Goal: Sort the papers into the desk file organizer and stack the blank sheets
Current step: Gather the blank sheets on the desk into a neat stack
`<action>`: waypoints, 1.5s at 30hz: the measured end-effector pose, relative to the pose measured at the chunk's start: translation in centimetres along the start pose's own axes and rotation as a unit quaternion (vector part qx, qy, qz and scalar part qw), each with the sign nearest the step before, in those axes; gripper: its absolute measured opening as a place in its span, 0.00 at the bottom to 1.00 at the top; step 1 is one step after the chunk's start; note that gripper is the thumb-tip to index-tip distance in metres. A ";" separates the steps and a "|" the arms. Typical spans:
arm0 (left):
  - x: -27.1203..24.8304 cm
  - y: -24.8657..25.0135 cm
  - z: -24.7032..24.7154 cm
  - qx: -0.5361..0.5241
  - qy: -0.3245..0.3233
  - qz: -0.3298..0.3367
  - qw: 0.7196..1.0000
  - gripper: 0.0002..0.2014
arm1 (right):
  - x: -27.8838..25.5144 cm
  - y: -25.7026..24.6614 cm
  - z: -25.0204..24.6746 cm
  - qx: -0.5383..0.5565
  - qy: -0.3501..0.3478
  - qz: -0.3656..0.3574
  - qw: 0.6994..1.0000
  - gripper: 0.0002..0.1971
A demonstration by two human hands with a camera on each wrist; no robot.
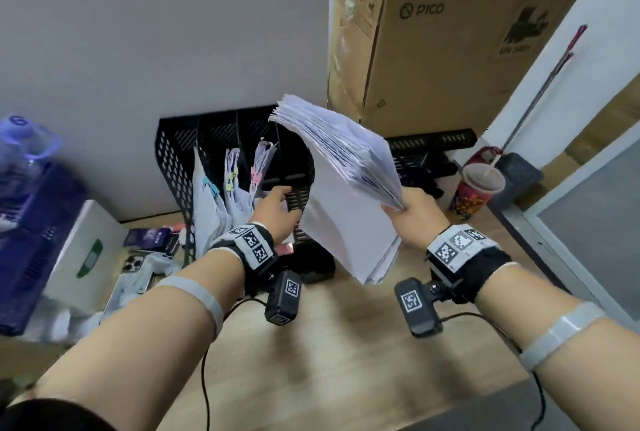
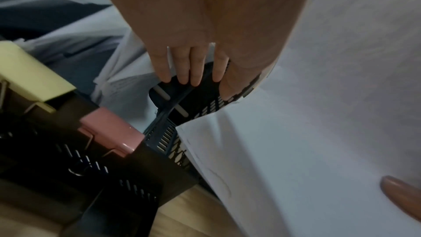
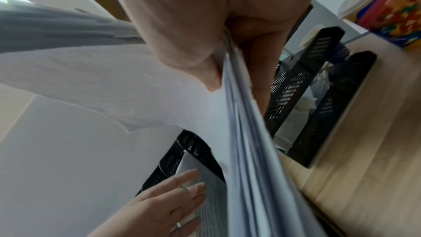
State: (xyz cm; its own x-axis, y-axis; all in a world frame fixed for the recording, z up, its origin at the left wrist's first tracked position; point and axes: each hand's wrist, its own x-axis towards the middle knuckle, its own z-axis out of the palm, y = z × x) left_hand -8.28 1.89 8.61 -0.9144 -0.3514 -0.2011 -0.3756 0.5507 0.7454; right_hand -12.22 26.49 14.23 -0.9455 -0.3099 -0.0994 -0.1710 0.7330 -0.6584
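Right hand (image 1: 414, 212) is pinching a thick paper stack (image 1: 349, 185) by its corner, sheets fanning up and away from the fingers. Left hand (image 1: 278, 212), nearer the desk file organizer (image 1: 180, 153), is resting straight fingers (image 2: 196, 71) on its rightmost slot. Behind, a cardboard box (image 1: 450, 32) is reading "PICO".

Rightmost slot of the black perforated plastic file organizer (image 1: 180, 167) looks open up top, but the thick fanned stack of white paper (image 1: 346, 195) hangs right beside it and blocks that side. The other slots have clipped paper bundles (image 1: 221, 195) sticking out. Big brown cardboard box (image 1: 450, 32) walls off the back right, with a colourful lidded paper cup (image 1: 476, 193) below it. The near pale wooden counter (image 1: 329, 344) is open space.
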 end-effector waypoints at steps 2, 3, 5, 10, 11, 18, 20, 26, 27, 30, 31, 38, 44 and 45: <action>-0.4 -0.3 -0.7 -0.023 -0.005 -0.006 1.000 0.29 | 0.4 -1.3 0.9 -0.014 0.003 -0.005 1.000 0.16; -0.3 -0.5 -0.8 -0.037 -0.006 -0.010 0.999 0.29 | 0.5 -1.9 1.4 -0.023 0.004 -0.003 1.000 0.18; -0.4 -0.8 -1.0 -0.069 -0.006 -0.011 0.998 0.28 | 0.9 -3.0 2.2 -0.034 0.009 0.002 0.999 0.21; -0.8 -1.5 -1.8 -0.149 0.005 -0.013 0.989 0.24 | 2.3 -4.4 4.3 -0.051 0.029 0.019 0.998 0.26; -0.9 -1.5 -2.1 -0.160 0.008 -0.010 0.987 0.25 | 2.5 -4.6 4.7 -0.046 0.036 0.025 0.998 0.27; -0.9 -2.6 -3.6 -0.215 -0.007 -0.015 0.976 0.31 | 3.7 -6.0 7.4 0.017 0.076 0.045 0.996 0.33; -0.9 -2.7 -3.9 -0.233 -0.010 -0.012 0.972 0.30 | 4.5 -6.1 8.4 0.038 0.089 0.043 0.994 0.34; -0.8 -3.2 -4.2 -0.245 -0.027 -0.003 0.969 0.24 | 6.6 -6.1 10.4 0.091 0.112 0.039 0.989 0.34; -0.7 -3.3 -4.2 -0.244 -0.031 -0.001 0.969 0.23 | 7.1 -6.0 10.8 0.091 0.112 0.043 0.989 0.33; -0.5 -3.3 -4.3 -0.247 -0.040 0.001 0.968 0.21 | 8.4 -5.9 11.8 0.121 0.116 0.072 0.983 0.26; -0.5 -3.3 -4.4 -0.251 -0.040 -0.001 0.967 0.20 | 8.7 -5.9 12.2 0.143 0.121 0.073 0.980 0.23; 0.2 -4.0 -4.6 -0.240 -0.038 -0.008 0.970 0.18 | 8.8 -5.4 14.4 0.261 0.078 0.128 0.954 0.16; 0.6 -3.7 -4.2 -0.232 -0.038 -0.004 0.972 0.18 | 9.5 -5.4 12.7 0.268 0.128 0.150 0.943 0.19; 0.6 -3.6 -4.1 -0.232 -0.038 -0.006 0.972 0.18 | 9.5 -5.5 12.3 0.286 0.132 0.152 0.937 0.20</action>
State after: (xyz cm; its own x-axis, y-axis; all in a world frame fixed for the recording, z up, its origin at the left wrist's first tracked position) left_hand -6.85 -3.41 8.47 -0.9253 -0.2889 -0.2456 -0.2948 0.1407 0.9451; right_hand -16.86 12.07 7.69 -0.9750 0.0765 -0.2088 0.2222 0.2959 -0.9290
